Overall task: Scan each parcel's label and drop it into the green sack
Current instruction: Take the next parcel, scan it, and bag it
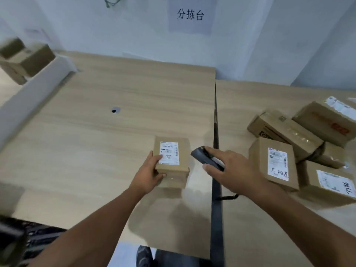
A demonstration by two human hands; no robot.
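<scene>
the left hand (pixel 149 170) gripped a small brown cardboard parcel (pixel 172 162) on the pale wooden table (pixel 96 122), white label (pixel 169 153) facing up. the right hand (pixel 229 170) curled round a dark handheld scanner (pixel 207 157) just beside it (its nose toward the label). more brown cardboard parcels (pixel 308 149) lay piled at the right.

My right hand (pixel 233 168) hides most of the scanner (pixel 202 154); only its dark nose shows. The label (pixel 169 153) on the parcel (pixel 185 155) in my left hand (pixel 148 174) has print too fine to read. Upper left, boxes (pixel 25 58) smear into blur. Lower right, a box (pixel 312 180) runs off the edge. Lower left, something dark (pixel 11 241) is blurred and cut off.
</scene>
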